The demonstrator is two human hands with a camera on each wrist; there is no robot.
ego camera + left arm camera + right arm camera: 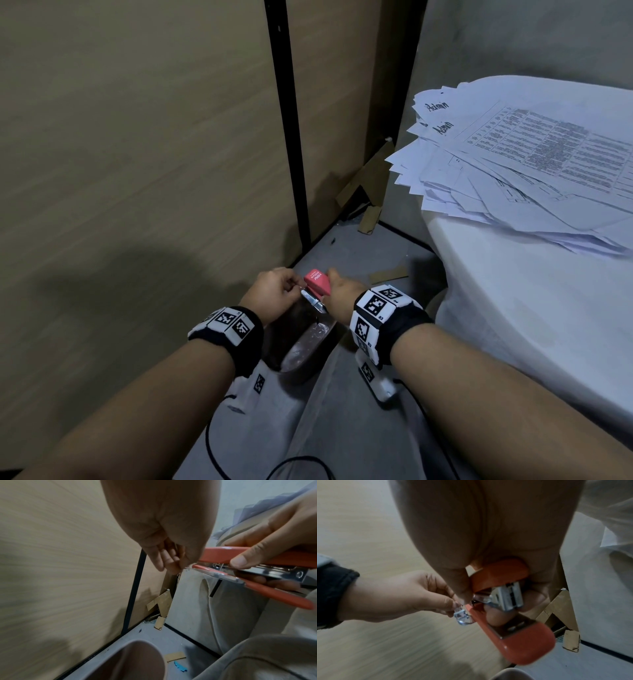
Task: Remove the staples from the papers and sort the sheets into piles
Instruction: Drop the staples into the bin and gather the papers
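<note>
**Both hands working at a red stapler, papers waiting on the table**

The right hand [342, 291] is gripping a red stapler [317, 282], with the thumb lying on its smooth plastic top and the other fingers curling under the shiny metal magazine. The stapler is standing open: its red base [518, 646] is hanging down at an angle, away from the upper part.

The left hand [274, 291] is pinching with thumb and forefinger at the metal end of the stapler; in the right wrist view a small shiny bent piece of metal [462, 616] is sitting just at these fingertips. I cannot tell if it is a staple or a part of the stapler.

The papers [513, 164] are lying well apart from the hands, in a loose, fanned heap on a round table [513, 308] with a white cloth. The top sheet is carrying a printed grid, and two corners are showing the handwritten word "Admin".

Under the hands a brown bin [301, 342] is standing on the grey floor. Flat cardboard scraps [368, 181] are lying in the corner beside a wood-grain panel [137, 137].
</note>
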